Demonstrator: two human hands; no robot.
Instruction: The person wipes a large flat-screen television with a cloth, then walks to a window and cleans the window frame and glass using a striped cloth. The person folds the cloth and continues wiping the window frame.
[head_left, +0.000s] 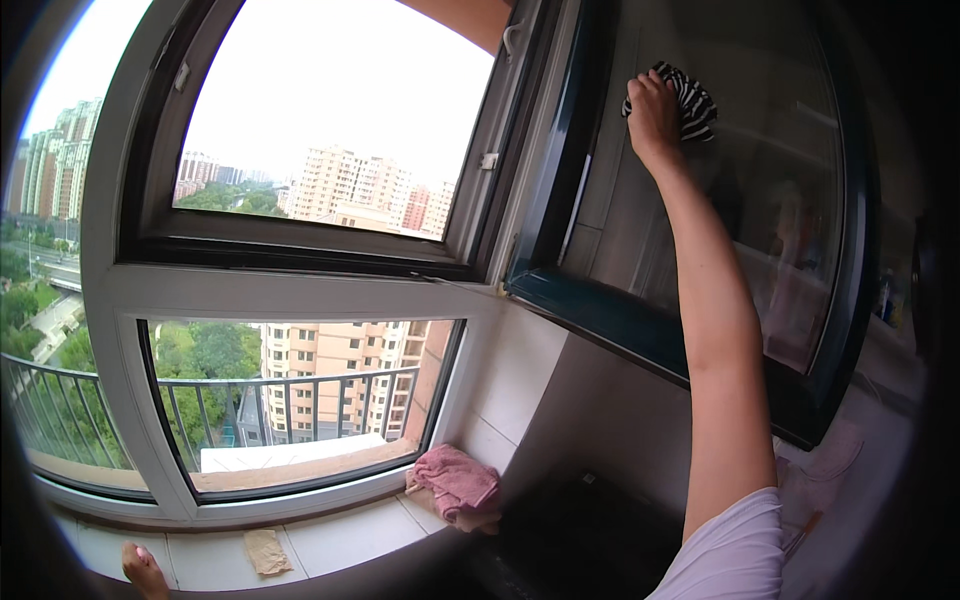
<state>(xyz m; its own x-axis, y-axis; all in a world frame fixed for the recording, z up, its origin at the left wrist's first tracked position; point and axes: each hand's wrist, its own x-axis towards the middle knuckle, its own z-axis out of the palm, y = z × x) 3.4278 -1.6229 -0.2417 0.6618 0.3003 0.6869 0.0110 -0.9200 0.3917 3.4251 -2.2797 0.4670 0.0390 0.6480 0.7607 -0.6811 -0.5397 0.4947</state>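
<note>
My right hand (654, 112) is raised at the upper right, gripping a bunched black-and-white striped cloth (694, 105). The cloth lies against the glass pane (750, 187) of a dark-framed window sash (600, 304), which is swung inward. At the lower left, my left hand (142, 570) is curled over the tiled window sill (345, 536). A small pink patch shows at its fingers; whether that is something held is unclear. A folded tan cloth or paper piece (267, 553) lies on the sill to the right of that hand.
A crumpled pink towel (457, 480) sits at the sill's right corner. The window frame (300, 296) surrounds the opening, with a fixed lower pane (300, 405) beneath and a metal railing (300, 381) outside. A dark surface (585, 532) lies below the sash.
</note>
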